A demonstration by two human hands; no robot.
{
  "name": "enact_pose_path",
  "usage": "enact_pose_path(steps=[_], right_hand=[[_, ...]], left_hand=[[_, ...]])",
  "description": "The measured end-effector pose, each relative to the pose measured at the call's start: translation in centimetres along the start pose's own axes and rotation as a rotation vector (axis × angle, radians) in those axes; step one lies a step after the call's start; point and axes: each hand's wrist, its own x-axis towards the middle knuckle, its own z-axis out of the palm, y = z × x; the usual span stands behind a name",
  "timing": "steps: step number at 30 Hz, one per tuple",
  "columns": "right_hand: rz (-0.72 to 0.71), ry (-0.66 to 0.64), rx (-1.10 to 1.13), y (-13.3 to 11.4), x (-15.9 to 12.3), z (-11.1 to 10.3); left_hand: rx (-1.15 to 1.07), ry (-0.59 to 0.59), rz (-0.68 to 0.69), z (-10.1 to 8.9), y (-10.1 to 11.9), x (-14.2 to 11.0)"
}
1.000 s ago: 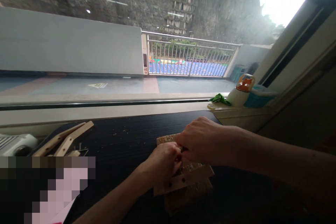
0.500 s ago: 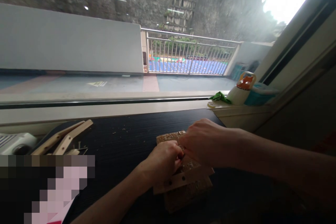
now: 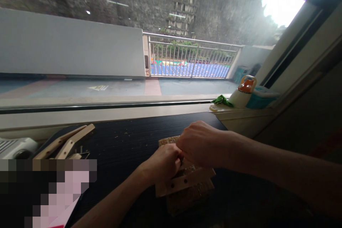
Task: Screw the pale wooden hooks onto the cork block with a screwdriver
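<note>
Meeting over the rough block point(image 3: 191, 192), your left hand point(image 3: 167, 160) and right hand point(image 3: 203, 142) were both curled narrow; what they gripped could not be determined. The drilled wooden strip point(image 3: 192, 179) lay across the block, just below your hands.

Bare black tabletop point(image 3: 117, 153) opens left of the hands point(image 3: 196, 144).

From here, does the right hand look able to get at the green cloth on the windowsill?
Probably yes: between the right hand and the green cloth, only dark tabletop and windowsill show, though the hand is busy over the rough-surfaced block.
</note>
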Motion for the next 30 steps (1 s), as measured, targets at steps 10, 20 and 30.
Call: enact_pose_path(steps=[10, 20, 30], right_hand=[[0.01, -0.035, 0.001, -0.7, 0.0, -0.5], [0.008, -0.032, 0.012, -0.4, 0.0, 0.0], [-0.028, 0.016, 0.041, 0.0, -0.1, 0.4]], left_hand=[[0.04, 0.024, 0.012, 0.5, -0.5, -0.1], [0.022, 0.003, 0.031, 0.5, -0.7, -0.1], [-0.005, -0.09, 0.023, -0.6, -0.2, -0.3]])
